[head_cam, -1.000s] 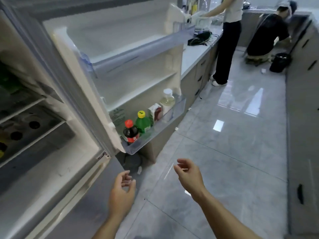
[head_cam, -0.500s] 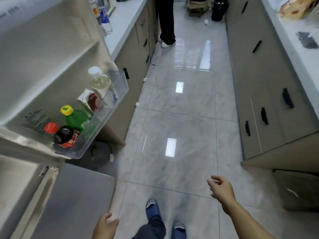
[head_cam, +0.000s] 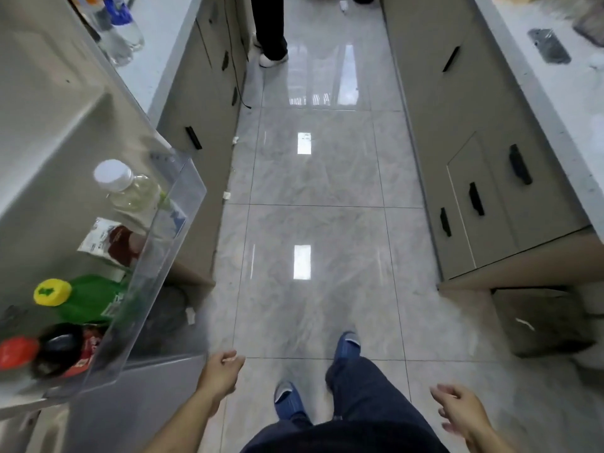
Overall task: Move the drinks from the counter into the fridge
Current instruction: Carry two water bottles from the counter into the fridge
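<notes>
The open fridge door's clear bin [head_cam: 170,243] on the left holds a dark cola bottle with a red cap [head_cam: 49,351], a green bottle with a yellow cap [head_cam: 81,297], a small carton [head_cam: 108,238] and a pale bottle with a white cap [head_cam: 127,188]. More clear bottles [head_cam: 121,31] stand on the left counter [head_cam: 163,50] beyond the door. My left hand [head_cam: 222,372] hangs loosely curled and holds nothing, just right of the bin's near corner. My right hand [head_cam: 459,408] hangs relaxed at the lower right, holding nothing.
Grey cabinets [head_cam: 483,178] line the right of a glossy tiled aisle [head_cam: 313,197]. A person's legs [head_cam: 271,31] stand at the far end beside the left counter. My own legs and blue shoes [head_cam: 346,346] are below. The right counter [head_cam: 568,103] carries a dark flat object [head_cam: 549,45].
The view has swung away from the fridge interior to look down the aisle. Both my hands dropped lower and spread apart, still holding nothing.
</notes>
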### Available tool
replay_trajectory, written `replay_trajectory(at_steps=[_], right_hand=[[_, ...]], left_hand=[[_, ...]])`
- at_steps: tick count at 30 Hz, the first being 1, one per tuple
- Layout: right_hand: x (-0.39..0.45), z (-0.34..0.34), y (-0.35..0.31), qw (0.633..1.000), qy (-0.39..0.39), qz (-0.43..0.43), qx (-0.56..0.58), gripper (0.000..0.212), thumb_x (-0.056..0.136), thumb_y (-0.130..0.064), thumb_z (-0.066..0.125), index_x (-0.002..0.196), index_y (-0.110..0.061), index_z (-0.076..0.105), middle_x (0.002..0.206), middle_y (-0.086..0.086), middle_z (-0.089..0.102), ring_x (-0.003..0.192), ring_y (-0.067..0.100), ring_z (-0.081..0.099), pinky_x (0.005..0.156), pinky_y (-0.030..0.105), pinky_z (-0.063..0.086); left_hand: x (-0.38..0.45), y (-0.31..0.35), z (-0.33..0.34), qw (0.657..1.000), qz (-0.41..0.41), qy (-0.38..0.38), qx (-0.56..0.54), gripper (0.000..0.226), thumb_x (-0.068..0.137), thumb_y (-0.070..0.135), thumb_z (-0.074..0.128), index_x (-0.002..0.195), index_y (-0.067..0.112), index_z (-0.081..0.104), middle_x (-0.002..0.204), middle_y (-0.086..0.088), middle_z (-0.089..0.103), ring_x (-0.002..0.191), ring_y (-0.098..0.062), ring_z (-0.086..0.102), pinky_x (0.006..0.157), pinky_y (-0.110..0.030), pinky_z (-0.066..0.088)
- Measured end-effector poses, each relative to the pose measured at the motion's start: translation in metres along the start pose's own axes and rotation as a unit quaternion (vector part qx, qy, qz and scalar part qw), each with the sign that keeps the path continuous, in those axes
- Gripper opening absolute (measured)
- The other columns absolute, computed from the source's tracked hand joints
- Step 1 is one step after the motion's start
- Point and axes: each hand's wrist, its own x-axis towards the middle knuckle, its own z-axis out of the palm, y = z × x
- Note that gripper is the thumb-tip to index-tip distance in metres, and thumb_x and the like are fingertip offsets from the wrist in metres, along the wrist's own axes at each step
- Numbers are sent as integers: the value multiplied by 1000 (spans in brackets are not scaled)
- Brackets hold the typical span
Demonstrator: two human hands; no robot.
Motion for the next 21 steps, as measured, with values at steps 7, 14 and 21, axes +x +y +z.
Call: replay_trajectory(at_steps=[7, 14, 21], right_hand=[[68, -17, -77, 1000, -18, 6, -5, 25, 90, -19, 71, 108, -4, 63, 86, 14, 64, 76, 30, 57, 70, 38, 51], [139, -37, -230, 995, -57, -57, -60, 28, 91, -19, 69, 113, -3, 64, 95, 12, 66, 86, 29, 61, 73, 37, 51], [181, -20, -387, 979, -111, -149, -88, 28, 91, -24, 68, 114, -10, 62, 89, 8, 62, 73, 21, 57, 62, 29, 48]], left_hand=[[36, 99, 29, 999, 26, 11, -19, 24, 93, 20, 63, 115, 12, 58, 98, -13, 64, 87, -29, 62, 78, -42, 56], [47, 168, 55, 997, -18, 70, -43, 17, 92, 15, 64, 109, 10, 60, 97, -17, 63, 78, -29, 58, 64, -32, 49], [66, 208, 74, 987, -81, 109, -84, 17, 82, 8, 76, 95, 5, 65, 84, -23, 67, 72, -35, 62, 77, -41, 53]])
